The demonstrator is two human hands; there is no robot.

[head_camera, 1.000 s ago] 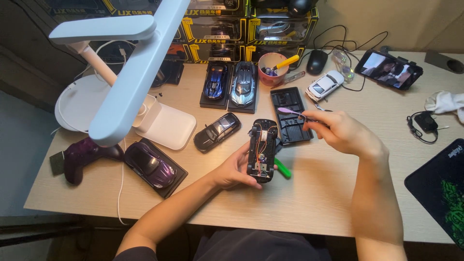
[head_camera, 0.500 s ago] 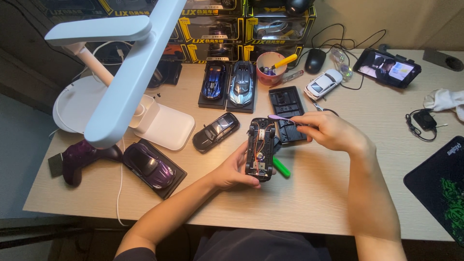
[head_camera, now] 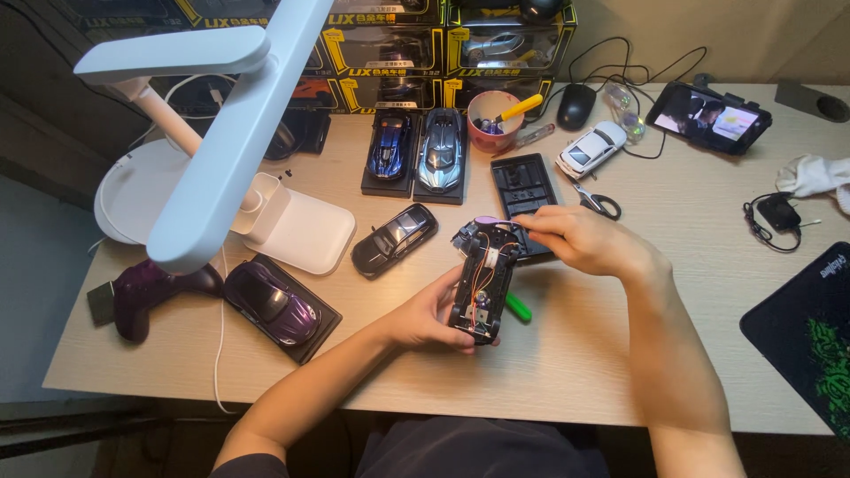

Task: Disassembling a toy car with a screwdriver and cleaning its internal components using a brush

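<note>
Over the desk [head_camera: 567, 372], left hand [head_camera: 425, 317] cradles chassis [head_camera: 482, 283]; right hand [head_camera: 589, 241] pinches above.

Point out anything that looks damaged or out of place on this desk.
Only the model car chassis stands out: held in the left hand, its body is off and wiring shows. The right hand touches its front.

Wooden tabletop [head_camera: 602, 354] crowded with model cars

White lamp base [head_camera: 297, 226] at ten o'clock, purple car [head_camera: 273, 303] at eight, pink cup [head_camera: 493, 119] at twelve, scissors [head_camera: 598, 202] at one, black mousepad [head_camera: 810, 336] at four.
</note>
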